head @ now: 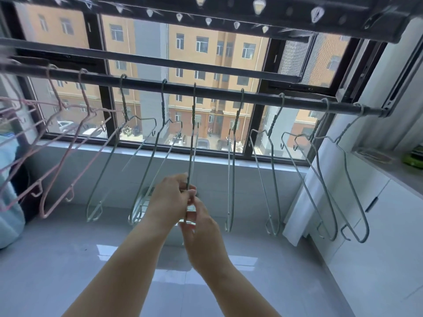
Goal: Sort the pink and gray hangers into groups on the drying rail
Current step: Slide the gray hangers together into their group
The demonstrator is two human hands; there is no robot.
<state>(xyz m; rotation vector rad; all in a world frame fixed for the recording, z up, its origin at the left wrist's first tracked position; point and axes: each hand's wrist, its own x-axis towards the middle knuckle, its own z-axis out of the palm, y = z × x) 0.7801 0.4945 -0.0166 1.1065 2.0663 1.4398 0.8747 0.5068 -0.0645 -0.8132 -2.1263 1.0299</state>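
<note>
Closest to me, two bare forearms reach up: the left hand (169, 197) has its fingers curled round the lower wire of the middle gray hanger (192, 138), and the right hand (202, 227), touching it from just beneath, seems to pinch the same hanger's bottom end, though that spot is blurred. That hanger is hooked on the drying rail (217, 91) about halfway along and hangs nearly edge-on. To either side the other gray hangers (273, 179) dangle from the same rail, well apart from each other and turned at odd angles, running out to the right end. The pink hangers (68, 143) are all bunched toward the left end, some overlapping. I can see no pink among the gray, so I'd judge the colours already split into two groups; what's left looks like closing up and straightening the loose gray row, starting with the one in hand. The far left of the rail is cut off, so I can't vouch for that end. A pale blue bundle (9, 191) sits low on the left and a white cabinet (389, 202) crowds the right-hand hangers, which may snag there. Behind runs a second rail (160, 61), a clip rack (251, 10) overhead, then the window (229, 147)
</note>
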